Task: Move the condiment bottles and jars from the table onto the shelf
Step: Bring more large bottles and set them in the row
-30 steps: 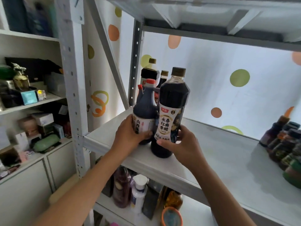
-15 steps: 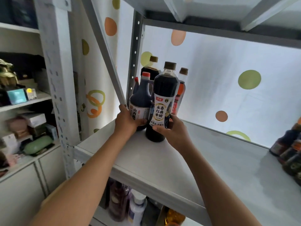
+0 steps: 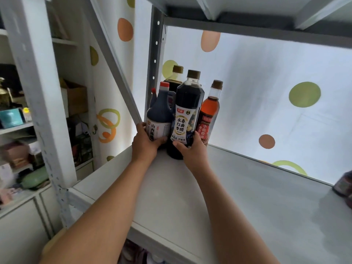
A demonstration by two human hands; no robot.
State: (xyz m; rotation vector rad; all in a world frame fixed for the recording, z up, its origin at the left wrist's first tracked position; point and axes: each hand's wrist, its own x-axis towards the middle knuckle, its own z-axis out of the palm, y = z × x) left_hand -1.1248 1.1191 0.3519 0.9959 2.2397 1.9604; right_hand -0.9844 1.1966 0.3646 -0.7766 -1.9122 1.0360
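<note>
A group of condiment bottles stands in the back left corner of the white metal shelf (image 3: 247,197). My left hand (image 3: 144,143) grips a squat dark jug with a red cap (image 3: 160,113). My right hand (image 3: 192,151) grips a tall dark vinegar bottle with a brown cap (image 3: 188,109); both bottles rest upright on the shelf board. Behind them stand a reddish oil bottle (image 3: 209,113) and another dark bottle with a brown cap (image 3: 176,77), partly hidden.
A slanted brace (image 3: 114,61) and an upright post (image 3: 156,54) frame the corner. More dark bottles (image 3: 342,185) stand at the right edge. The upper shelf (image 3: 247,8) hangs overhead. A cluttered white cabinet (image 3: 19,130) is to the left.
Both hands have pushed the two bottles deeper along the shelf toward the back left corner, beside the bottles there. The camera has come closer and the reddish bottle now shows on the right.
</note>
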